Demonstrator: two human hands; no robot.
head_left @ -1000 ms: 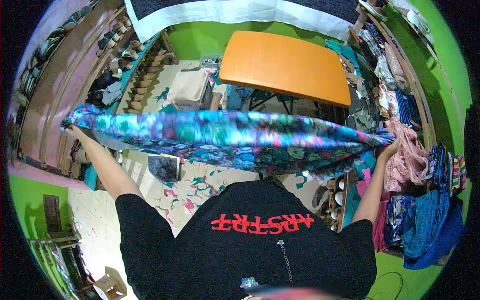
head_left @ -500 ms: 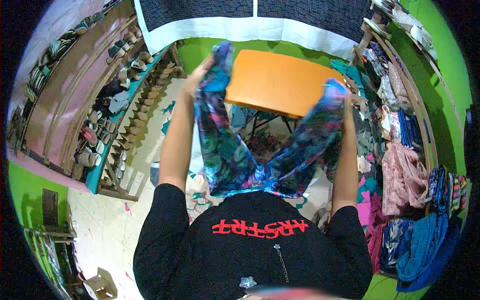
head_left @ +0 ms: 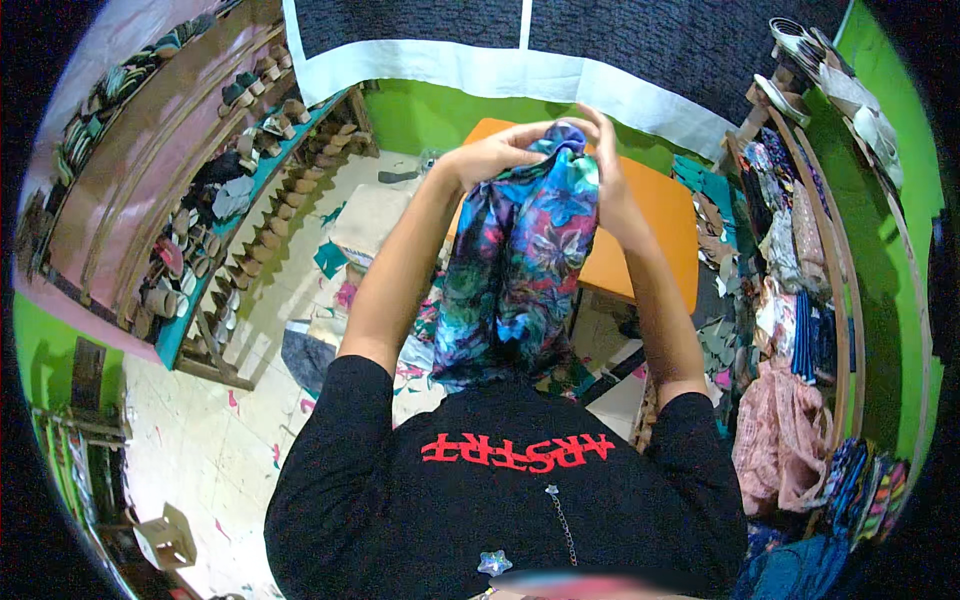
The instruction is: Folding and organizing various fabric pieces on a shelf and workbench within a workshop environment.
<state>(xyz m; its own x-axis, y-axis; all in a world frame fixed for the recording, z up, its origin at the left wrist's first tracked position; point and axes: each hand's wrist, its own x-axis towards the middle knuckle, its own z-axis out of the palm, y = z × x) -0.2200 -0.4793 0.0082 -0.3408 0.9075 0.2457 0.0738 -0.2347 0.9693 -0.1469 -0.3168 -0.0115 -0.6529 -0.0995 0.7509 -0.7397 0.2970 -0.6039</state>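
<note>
A dark, shiny cloth item [head_left: 510, 270] with blue, green and pink flowers hangs in front of my chest. I cannot tell whether it is a bag or a garment. Its top is bunched into a twisted knot-like bundle. My left hand [head_left: 495, 155] is closed on the left side of this bundle, with the thumb beneath and the fingers over it. My right hand [head_left: 607, 170] is closed round the right side, its fingers partly behind the cloth. Below, the lower part of the cloth widens and reaches my black shirt.
Behind the cloth stands an orange table [head_left: 640, 230]. Shelves with shoes [head_left: 190, 240] line the left wall; racks with folded fabrics and a pink knitted cloth [head_left: 780, 435] fill the right. Scraps and a cardboard box [head_left: 375, 220] lie on the floor. A dark curtain [head_left: 430, 25] hangs ahead.
My hands have come together from wide apart. The two upper ends of the cloth, spread in a V before, are now gathered into one bundle. The view has shifted slightly.
</note>
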